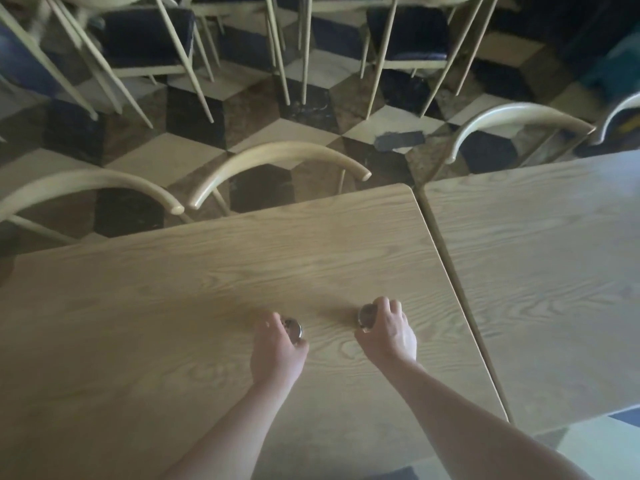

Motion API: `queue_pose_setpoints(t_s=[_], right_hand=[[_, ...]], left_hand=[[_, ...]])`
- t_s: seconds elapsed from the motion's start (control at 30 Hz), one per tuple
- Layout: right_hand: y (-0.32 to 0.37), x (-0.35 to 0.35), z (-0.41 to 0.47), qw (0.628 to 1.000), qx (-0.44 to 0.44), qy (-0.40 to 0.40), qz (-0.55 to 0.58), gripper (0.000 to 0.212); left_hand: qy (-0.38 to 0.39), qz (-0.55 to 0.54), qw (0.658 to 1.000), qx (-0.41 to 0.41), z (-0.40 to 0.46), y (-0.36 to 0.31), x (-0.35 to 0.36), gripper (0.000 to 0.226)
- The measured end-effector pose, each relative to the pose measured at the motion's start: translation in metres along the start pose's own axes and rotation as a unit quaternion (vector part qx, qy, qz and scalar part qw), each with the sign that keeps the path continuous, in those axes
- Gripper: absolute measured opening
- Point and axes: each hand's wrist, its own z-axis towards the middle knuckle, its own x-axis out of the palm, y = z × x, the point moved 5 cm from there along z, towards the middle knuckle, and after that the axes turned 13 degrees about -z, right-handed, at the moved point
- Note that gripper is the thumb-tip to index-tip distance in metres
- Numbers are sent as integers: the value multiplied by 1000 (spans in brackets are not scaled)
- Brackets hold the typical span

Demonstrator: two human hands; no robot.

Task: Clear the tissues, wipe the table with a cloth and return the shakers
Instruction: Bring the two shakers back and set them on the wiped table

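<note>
My left hand (277, 344) pinches one shaker (293, 328) and my right hand (389, 329) pinches the other shaker (366, 315), both by their tops, setting them apart near the middle of the bare desk (207, 271), presumably their home position.

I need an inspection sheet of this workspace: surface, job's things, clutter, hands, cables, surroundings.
Surface: wooden table, bare apart from the shakers; a second table adjoins on the right.
Job's things: two shakers, left shaker, right shaker; no tissues or cloth seen.
Clutter: nothing seen.
Hands: left hand and right hand each grip one shaker.
Cables: nothing seen.
Surroundings: chairs at the far edge, checkered floor.
</note>
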Motion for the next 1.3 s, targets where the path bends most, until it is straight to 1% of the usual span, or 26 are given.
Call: queue_pose_setpoints(t_s=[0.1, 0.2, 0.27, 0.33, 0.4, 0.47, 0.53, 0.63, 0.7, 0.8, 0.87, 0.93, 1.0, 1.1, 1.2, 1.3], right_hand=[[-13, 6, -19, 1000, 7, 6, -2, 42], [-39, 21, -54, 999, 48, 12, 10, 39], [-59, 31, -84, 996, 79, 14, 28, 35], [-82, 41, -116, 994, 100, 9, 42, 31], [-104, 51, -146, 991, 124, 2, 49, 32], [-126, 61, -174, 984, 166, -3, 68, 34], [-145, 71, -200, 971, 215, -14, 105, 32], [-172, 80, -236, 952, 266, -27, 148, 31], [-189, 87, -260, 945, 282, -30, 161, 31], [-214, 99, -295, 931, 304, -37, 198, 34], [-221, 104, -308, 920, 325, -41, 215, 37], [-236, 111, -336, 894, 363, -46, 259, 40], [-247, 117, -362, 869, 393, -55, 296, 37], [-261, 129, -401, 825, 450, -67, 336, 32], [-273, 142, -439, 774, 507, -75, 372, 29], [-286, 153, -470, 723, 561, -81, 395, 28]], left_hand=[[40, 27, 998, 27, -6, -3, 5, 39], [75, 64, 992, 77, -19, -8, 15, 39], [111, 108, 979, 130, -34, -10, 26, 37], [153, 136, 962, 180, -52, -7, 43, 40], [201, 122, 952, 194, -73, 0, 61, 45], [223, 89, 949, 203, -97, 0, 75, 41], [236, 86, 942, 224, -120, -4, 88, 36], [261, 144, 919, 260, -149, -5, 112, 37], [291, 180, 895, 285, -172, -5, 126, 34], [333, 245, 848, 332, -219, -13, 142, 31], [341, 262, 835, 344, -236, -14, 148, 31], [353, 288, 812, 365, -262, -17, 160, 34], [362, 301, 789, 394, -286, -21, 170, 35], [376, 329, 745, 442, -319, -31, 184, 35], [385, 345, 721, 462, -349, -39, 201, 41], [387, 345, 694, 500, -379, -50, 220, 39]])
